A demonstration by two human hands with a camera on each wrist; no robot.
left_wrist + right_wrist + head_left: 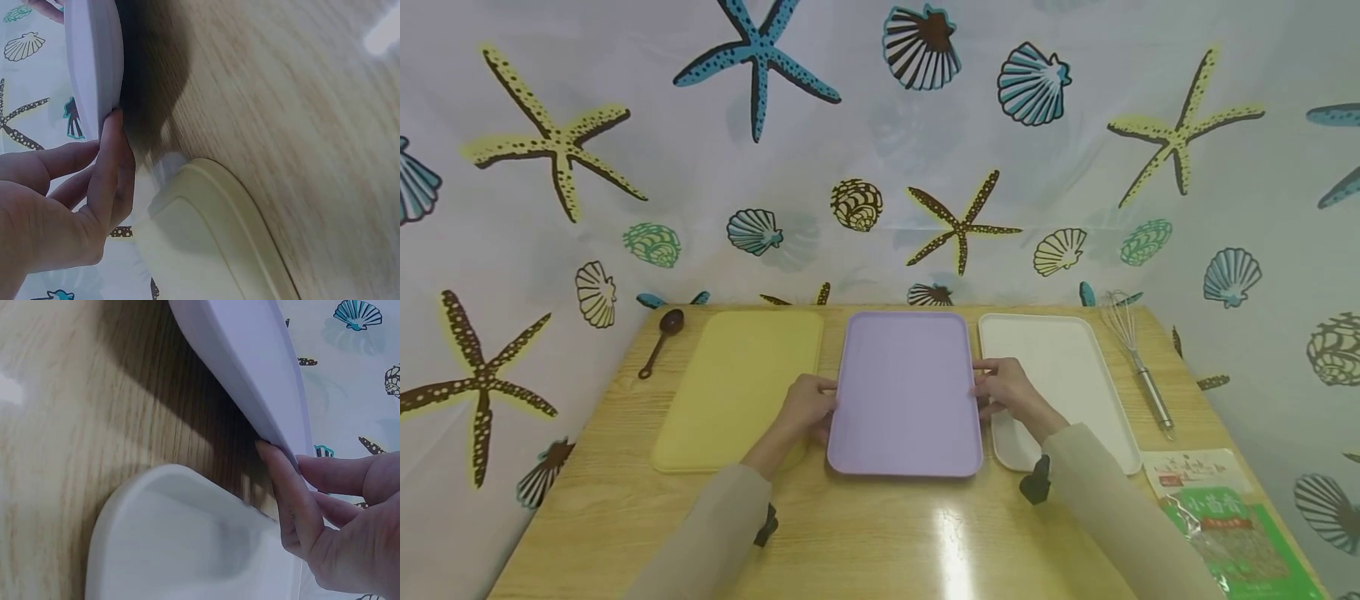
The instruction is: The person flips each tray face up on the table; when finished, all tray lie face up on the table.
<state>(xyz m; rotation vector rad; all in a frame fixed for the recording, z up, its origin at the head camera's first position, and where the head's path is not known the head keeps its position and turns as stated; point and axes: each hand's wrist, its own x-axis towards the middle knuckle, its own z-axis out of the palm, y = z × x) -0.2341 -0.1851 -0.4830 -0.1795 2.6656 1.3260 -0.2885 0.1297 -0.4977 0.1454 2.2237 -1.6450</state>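
Both hands hold a purple tray (906, 392) by its two long sides, and in the wrist views it hangs a little above the table with a shadow under it. My left hand (807, 406) pinches the left rim between thumb and fingers; in the left wrist view the fingertips (114, 125) sit under the edge. On the opposite rim, my right hand (1006, 390) grips with fingers beneath the tray, as the right wrist view shows. A yellow tray (748, 383) lies under the left wrist. To the right, a white tray (1060, 375) lies partly beneath the right hand.
A dark brown spoon (662, 342) lies at the far left of the wooden table (850, 542). Right of the white tray is a wire whisk (1138, 367). Several food packets (1232, 525) lie at the near right. A cloth printed with shells and starfish hangs behind.
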